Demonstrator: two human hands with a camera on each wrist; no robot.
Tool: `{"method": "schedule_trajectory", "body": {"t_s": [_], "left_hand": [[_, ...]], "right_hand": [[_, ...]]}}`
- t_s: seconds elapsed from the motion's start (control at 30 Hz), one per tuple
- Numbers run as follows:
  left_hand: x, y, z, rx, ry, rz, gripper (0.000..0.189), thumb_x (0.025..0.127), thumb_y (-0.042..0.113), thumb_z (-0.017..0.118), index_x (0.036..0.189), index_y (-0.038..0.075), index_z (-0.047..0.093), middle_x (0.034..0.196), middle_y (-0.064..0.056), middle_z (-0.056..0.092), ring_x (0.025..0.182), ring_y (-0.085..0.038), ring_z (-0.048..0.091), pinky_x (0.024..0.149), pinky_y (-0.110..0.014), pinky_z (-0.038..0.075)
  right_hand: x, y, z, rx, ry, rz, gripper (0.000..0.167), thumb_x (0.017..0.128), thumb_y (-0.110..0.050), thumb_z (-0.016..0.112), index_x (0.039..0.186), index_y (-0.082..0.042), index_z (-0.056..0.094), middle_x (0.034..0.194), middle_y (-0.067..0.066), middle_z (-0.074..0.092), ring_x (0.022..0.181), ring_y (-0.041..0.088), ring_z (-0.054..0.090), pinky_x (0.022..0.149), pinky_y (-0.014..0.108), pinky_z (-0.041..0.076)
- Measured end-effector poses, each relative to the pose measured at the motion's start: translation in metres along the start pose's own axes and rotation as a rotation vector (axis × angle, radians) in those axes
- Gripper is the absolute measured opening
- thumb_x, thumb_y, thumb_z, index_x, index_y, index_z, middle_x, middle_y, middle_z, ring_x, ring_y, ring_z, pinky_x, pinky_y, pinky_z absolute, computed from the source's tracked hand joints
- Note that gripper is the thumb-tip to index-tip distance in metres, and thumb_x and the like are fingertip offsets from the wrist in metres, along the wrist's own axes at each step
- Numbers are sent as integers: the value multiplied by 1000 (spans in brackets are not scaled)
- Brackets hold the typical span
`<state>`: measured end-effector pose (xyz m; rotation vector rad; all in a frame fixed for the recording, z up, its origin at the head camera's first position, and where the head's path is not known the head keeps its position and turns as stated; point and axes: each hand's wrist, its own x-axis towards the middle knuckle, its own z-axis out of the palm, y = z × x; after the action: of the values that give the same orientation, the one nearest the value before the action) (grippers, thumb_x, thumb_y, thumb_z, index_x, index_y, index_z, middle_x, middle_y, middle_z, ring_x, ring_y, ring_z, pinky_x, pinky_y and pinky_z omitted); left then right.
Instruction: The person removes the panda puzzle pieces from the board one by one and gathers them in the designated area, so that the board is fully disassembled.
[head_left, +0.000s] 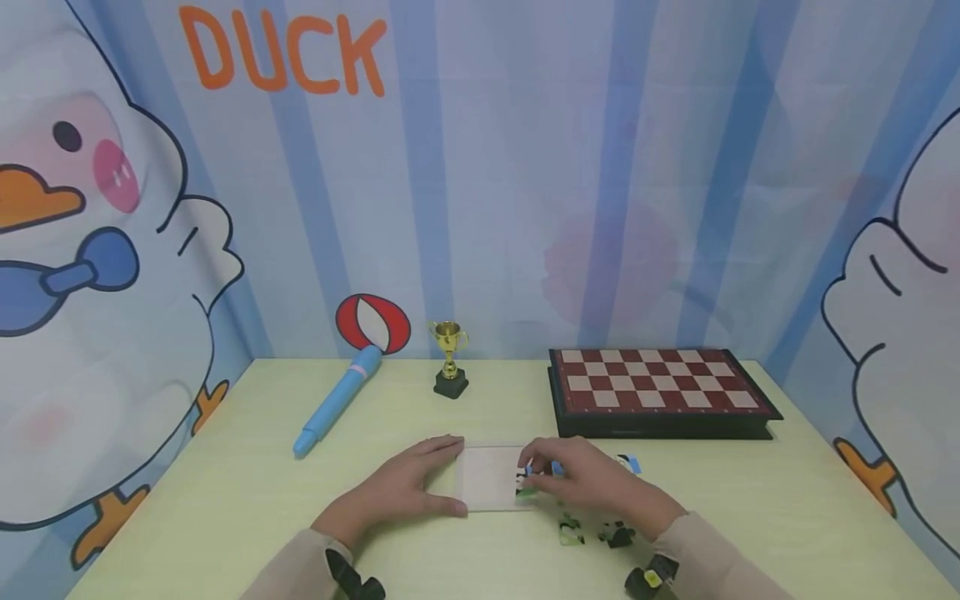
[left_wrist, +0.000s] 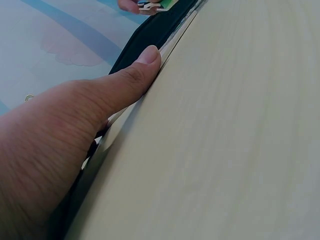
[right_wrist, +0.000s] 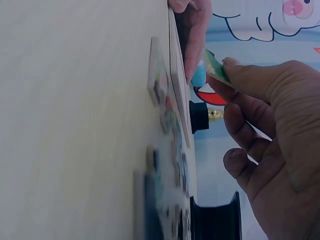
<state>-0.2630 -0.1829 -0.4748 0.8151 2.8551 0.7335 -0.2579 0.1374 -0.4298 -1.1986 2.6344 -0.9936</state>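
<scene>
A flat white puzzle board point(head_left: 487, 479) lies on the table in front of me. My left hand point(head_left: 408, 479) rests at its left edge, with thumb and fingers spread and fairly straight; in the left wrist view the thumb point(left_wrist: 127, 82) lies along the edge. Above the board's right part, my right hand point(head_left: 592, 477) pinches a puzzle piece point(head_left: 522, 482) with a black-and-white figure and green on it. The right wrist view shows this piece point(right_wrist: 216, 69) between thumb and finger, raised off the board. Loose puzzle pieces point(head_left: 571, 530) lie to the right, some partly hidden by my right hand.
Behind the board stands a small gold trophy point(head_left: 450, 358) on a black base. A blue tube-shaped object point(head_left: 337, 402) lies at the back left. A red-and-white chessboard box point(head_left: 660, 392) sits at the back right, before a duck-print curtain point(head_left: 495, 167).
</scene>
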Motion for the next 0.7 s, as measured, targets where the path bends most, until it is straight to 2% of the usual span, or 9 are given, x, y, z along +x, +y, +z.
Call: {"method": "schedule_trajectory", "body": {"t_s": [0.17, 0.47, 0.7], "left_hand": [[0, 0, 0, -1, 4, 16, 102, 76, 79, 66, 157, 25, 38, 160, 11, 34, 149, -19, 29, 120, -45, 29], [0, 0, -1, 3, 0, 17, 102, 76, 79, 65, 157, 25, 37, 160, 10, 34, 149, -19, 29, 120, -45, 29], [0, 1, -1, -2, -3, 6, 102, 76, 79, 65, 157, 26, 37, 160, 10, 34, 149, -20, 29, 120, -47, 29]], "right_hand": [[-19, 8, -10, -12, 39, 1, 20, 98, -36, 66, 114, -25, 67, 94, -18, 67, 80, 3, 60, 65, 24, 51], [-68, 32, -29, 14, 137, 81, 14, 97, -35, 68, 109, -28, 69, 87, -16, 67, 68, 5, 54, 56, 22, 46], [-112, 49, -39, 153, 180, 249, 13, 95, -32, 71, 104, -23, 71, 87, -6, 67, 75, 12, 60, 62, 26, 50]]}}
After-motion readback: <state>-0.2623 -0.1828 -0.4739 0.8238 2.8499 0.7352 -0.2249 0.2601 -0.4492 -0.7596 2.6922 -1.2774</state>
